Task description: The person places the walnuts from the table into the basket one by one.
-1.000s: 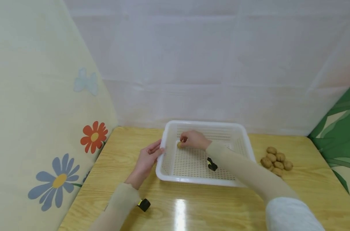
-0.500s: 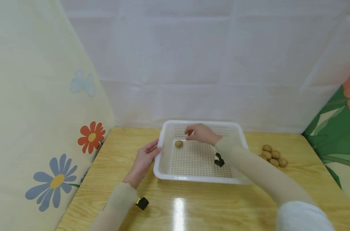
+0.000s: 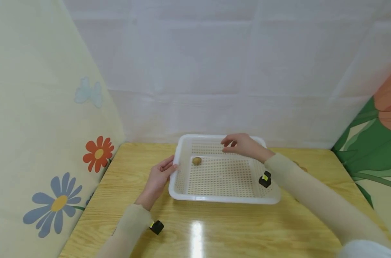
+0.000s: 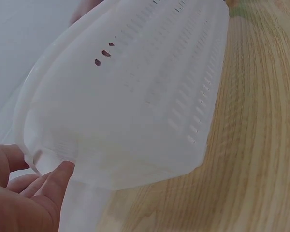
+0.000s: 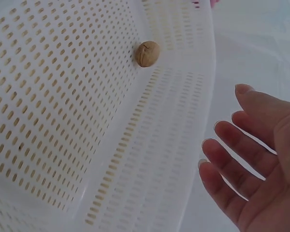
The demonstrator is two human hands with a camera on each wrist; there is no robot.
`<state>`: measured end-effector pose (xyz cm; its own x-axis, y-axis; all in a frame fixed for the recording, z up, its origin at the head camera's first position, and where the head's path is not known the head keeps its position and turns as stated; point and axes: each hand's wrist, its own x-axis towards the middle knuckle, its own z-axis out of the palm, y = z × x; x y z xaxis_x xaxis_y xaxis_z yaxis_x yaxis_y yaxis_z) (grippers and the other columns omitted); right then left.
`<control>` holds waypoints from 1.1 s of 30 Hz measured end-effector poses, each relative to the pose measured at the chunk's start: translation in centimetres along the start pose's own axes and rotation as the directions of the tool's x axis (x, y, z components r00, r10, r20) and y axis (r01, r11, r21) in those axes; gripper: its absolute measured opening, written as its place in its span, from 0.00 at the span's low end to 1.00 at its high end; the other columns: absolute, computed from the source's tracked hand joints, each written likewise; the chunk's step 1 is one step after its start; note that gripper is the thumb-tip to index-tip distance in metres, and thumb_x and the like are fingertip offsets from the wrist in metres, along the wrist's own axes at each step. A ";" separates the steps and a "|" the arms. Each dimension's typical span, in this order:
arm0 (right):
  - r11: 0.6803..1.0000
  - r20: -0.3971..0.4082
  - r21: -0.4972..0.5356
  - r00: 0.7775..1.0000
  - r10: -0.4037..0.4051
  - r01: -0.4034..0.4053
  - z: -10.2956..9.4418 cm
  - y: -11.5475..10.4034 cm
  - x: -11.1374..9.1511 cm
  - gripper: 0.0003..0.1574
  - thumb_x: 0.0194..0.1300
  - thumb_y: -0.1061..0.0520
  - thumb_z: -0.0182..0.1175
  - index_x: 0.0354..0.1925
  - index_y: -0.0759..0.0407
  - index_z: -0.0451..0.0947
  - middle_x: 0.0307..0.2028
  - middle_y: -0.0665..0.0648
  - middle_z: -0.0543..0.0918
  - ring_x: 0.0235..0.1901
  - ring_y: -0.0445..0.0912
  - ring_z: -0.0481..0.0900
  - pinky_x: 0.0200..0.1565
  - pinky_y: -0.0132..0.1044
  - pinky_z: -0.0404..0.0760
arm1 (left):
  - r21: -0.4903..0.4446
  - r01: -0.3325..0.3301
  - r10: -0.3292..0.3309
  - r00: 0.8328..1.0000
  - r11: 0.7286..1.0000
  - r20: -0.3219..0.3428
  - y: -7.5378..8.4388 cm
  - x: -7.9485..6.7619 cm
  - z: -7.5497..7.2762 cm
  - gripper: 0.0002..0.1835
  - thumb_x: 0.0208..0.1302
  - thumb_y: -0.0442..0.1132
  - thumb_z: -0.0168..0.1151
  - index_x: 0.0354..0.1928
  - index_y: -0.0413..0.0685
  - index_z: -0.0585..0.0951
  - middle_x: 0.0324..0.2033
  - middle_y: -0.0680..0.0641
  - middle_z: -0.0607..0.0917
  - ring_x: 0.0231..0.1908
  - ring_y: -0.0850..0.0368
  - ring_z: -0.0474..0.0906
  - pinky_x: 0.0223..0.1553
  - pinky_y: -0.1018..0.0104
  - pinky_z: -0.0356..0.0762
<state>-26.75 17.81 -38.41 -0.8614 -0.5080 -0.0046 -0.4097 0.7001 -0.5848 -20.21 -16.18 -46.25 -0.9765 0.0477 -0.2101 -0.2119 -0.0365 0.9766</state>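
Backdrop point(image 3: 182, 71): a creased white sheet, running right across behind everything.
Table point(image 3: 234, 229): pale wood grain, a streak of light gleaming up front.
Basket point(image 3: 221, 199): white, perforated, upright on the wood.
Left hand point(image 3: 158, 181): here it is, pinching the basket's left rim, fingertips against the outer wall.
Right hand point(image 3: 244, 146): up by the back rim, fingers loosely spread, thumb apart.
Walnut point(image 3: 197, 161): there, on the basket floor, far left corner!
Sleeve mark point(image 3: 114, 231): thin, dark, on the left forearm, too small to read.
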 end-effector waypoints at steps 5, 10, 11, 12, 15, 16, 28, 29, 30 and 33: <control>1.000 -0.060 -0.019 0.998 -0.013 0.012 -1.3 0.8 -2.4 0.21 0.72 0.52 0.68 0.58 0.60 0.84 0.48 0.57 0.88 0.46 0.51 0.85 0.47 0.50 0.86 | -0.009 0.001 -0.002 1.000 1.000 -0.007 -0.2 0.2 -0.1 0.28 0.77 0.36 0.61 0.76 0.45 0.70 0.69 0.37 0.76 0.61 0.54 0.80 0.53 0.71 0.84; 1.000 -0.090 -0.024 0.996 0.016 -0.018 -2.2 1.9 -4.8 0.21 0.72 0.53 0.68 0.58 0.62 0.84 0.49 0.58 0.88 0.45 0.51 0.85 0.46 0.50 0.86 | -0.018 0.002 -0.003 1.000 1.000 -0.003 -0.3 0.3 -0.1 0.27 0.77 0.35 0.60 0.76 0.45 0.70 0.69 0.37 0.76 0.60 0.56 0.80 0.53 0.71 0.84; 0.999 -0.094 -0.026 0.995 0.020 -0.022 -2.4 2.1 -5.3 0.21 0.72 0.53 0.68 0.58 0.63 0.84 0.49 0.59 0.88 0.45 0.51 0.85 0.46 0.49 0.86 | -0.017 0.002 -0.002 1.000 1.000 -0.001 -0.3 0.3 -0.1 0.27 0.78 0.35 0.60 0.76 0.45 0.70 0.69 0.37 0.76 0.60 0.56 0.80 0.53 0.71 0.84; 0.999 -0.099 -0.033 0.995 0.020 -0.023 -2.5 2.4 -5.8 0.21 0.72 0.53 0.67 0.58 0.63 0.84 0.50 0.59 0.88 0.45 0.50 0.84 0.46 0.48 0.86 | -0.016 0.002 -0.002 1.000 1.000 -0.001 -0.2 0.3 -0.1 0.27 0.78 0.35 0.60 0.76 0.45 0.70 0.69 0.37 0.76 0.60 0.56 0.80 0.53 0.71 0.84; 0.998 -0.122 -0.051 0.992 0.027 -0.033 -3.0 3.2 -7.4 0.21 0.72 0.53 0.67 0.57 0.64 0.84 0.50 0.61 0.88 0.44 0.50 0.84 0.46 0.47 0.85 | -0.012 0.001 -0.001 1.000 1.000 -0.001 -0.2 0.3 -0.1 0.27 0.78 0.35 0.59 0.76 0.45 0.70 0.70 0.37 0.76 0.60 0.55 0.80 0.53 0.71 0.84; 0.998 -0.130 -0.055 0.991 0.035 -0.042 -3.2 3.4 -8.0 0.21 0.73 0.52 0.67 0.57 0.63 0.84 0.51 0.61 0.88 0.44 0.50 0.84 0.46 0.47 0.85 | -0.011 0.000 0.000 1.000 1.000 0.001 -0.2 0.2 0.0 0.27 0.78 0.36 0.59 0.76 0.45 0.70 0.70 0.37 0.76 0.61 0.55 0.80 0.53 0.71 0.84; 0.983 -0.185 -0.007 0.967 0.176 -0.181 -5.4 6.8 -14.4 0.25 0.77 0.47 0.62 0.62 0.61 0.80 0.55 0.63 0.86 0.49 0.54 0.81 0.48 0.48 0.83 | 0.006 0.031 -0.031 1.000 1.000 0.003 0.4 -0.1 0.0 0.28 0.79 0.38 0.59 0.77 0.49 0.69 0.70 0.41 0.76 0.65 0.51 0.77 0.54 0.70 0.84; 0.982 -0.191 -0.003 0.964 0.184 -0.188 -5.5 7.1 -15.0 0.25 0.77 0.47 0.62 0.62 0.62 0.80 0.55 0.64 0.85 0.49 0.55 0.81 0.47 0.47 0.84 | 0.007 0.029 -0.029 1.000 1.000 0.003 0.4 -0.1 0.0 0.28 0.79 0.39 0.59 0.77 0.49 0.69 0.70 0.41 0.76 0.65 0.51 0.78 0.54 0.70 0.84; 0.981 -0.196 0.006 0.962 0.192 -0.195 -5.6 7.5 -15.5 0.25 0.77 0.48 0.62 0.62 0.63 0.80 0.55 0.65 0.85 0.49 0.56 0.81 0.46 0.47 0.84 | 0.005 0.026 -0.026 1.000 1.000 0.004 0.4 -0.1 0.0 0.28 0.78 0.38 0.59 0.77 0.49 0.69 0.70 0.41 0.76 0.64 0.52 0.78 0.54 0.70 0.84; 0.977 -0.210 0.018 0.955 0.211 -0.212 -5.4 9.0 -17.3 0.24 0.77 0.50 0.62 0.62 0.64 0.80 0.56 0.68 0.84 0.49 0.57 0.81 0.42 0.43 0.84 | -0.009 0.020 -0.020 1.000 1.000 0.006 0.1 -0.2 0.0 0.28 0.78 0.37 0.60 0.76 0.46 0.69 0.70 0.39 0.76 0.61 0.56 0.80 0.54 0.70 0.84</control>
<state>-17.14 35.59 -39.16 -0.9718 -0.2320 0.0432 -0.2128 0.7827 -0.5849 -20.01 -16.16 -46.14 -0.9717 0.0548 -0.2297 -0.2322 -0.0450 0.9716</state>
